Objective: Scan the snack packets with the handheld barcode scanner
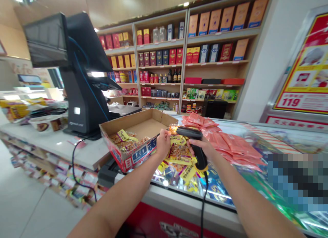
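A black barcode scanner (pixel 200 157) is gripped upright in my right hand (pixel 201 146), its head pointing left and its cord hanging down past the counter's front edge. Just left of the scanner head, my left hand (pixel 163 142) is closed in a pinch on the edge of a small snack packet (pixel 174 128), which glows orange in front of the scanner. Several yellow snack packets (pixel 180 151) lie on the glass counter below both hands. Beside my left hand stands an open cardboard box (pixel 143 151) with more yellow packets inside, heaped at its near left.
Pink packets (pixel 228 142) are piled to the right on the glass counter (pixel 256 128). A black checkout terminal (pixel 84 94) stands at left, its cable looping over the edge. Shelves (pixel 161 46) of boxes and bottles line the back wall. A blurred patch covers the far right.
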Demonstrator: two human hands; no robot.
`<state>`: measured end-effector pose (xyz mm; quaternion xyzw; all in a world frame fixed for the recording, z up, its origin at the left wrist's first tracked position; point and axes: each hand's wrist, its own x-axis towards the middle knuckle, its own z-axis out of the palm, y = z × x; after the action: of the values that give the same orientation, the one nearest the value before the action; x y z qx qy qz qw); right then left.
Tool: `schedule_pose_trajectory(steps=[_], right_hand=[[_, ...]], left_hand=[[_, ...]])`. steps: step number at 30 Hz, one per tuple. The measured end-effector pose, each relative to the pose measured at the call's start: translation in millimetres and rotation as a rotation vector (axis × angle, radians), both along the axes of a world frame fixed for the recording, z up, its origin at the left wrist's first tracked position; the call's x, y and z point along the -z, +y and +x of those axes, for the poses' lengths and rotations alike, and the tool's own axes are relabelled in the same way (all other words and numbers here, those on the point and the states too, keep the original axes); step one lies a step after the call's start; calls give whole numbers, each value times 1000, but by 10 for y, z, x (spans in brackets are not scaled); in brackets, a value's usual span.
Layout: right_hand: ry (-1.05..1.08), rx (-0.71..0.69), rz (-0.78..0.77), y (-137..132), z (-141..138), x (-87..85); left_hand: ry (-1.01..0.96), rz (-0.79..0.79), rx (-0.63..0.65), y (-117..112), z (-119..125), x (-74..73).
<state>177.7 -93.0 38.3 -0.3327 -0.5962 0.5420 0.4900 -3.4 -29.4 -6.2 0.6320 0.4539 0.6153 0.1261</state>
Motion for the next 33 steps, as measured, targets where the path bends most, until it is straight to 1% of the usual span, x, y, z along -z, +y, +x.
schedule_pose_trajectory(steps=[6,15,19,23,26,29,31,33], right_hand=[[4,12,23,-5,-4,0],[16,6,-1,6,7,4],[38,24,-34,11,8,7],[93,37,-79,-8,21,-33],[184,60,-96,-8,66,-76],[265,108,-73,24,133,-98],[282,127,-68,52,169,-97],[283,135,-68,71,185,-87]], left_hand=[[-3,-5,3,-1,0,-4],[-4,-4,-14,-12,-1,-19],[-28,-7,-13,8,-13,-12],[-92,3,5,57,-56,-4],[-165,-2,64,87,-80,-7],[-208,-80,203,104,-76,-8],[-176,-155,275,118,-67,-2],[-108,-184,292,141,-63,11]])
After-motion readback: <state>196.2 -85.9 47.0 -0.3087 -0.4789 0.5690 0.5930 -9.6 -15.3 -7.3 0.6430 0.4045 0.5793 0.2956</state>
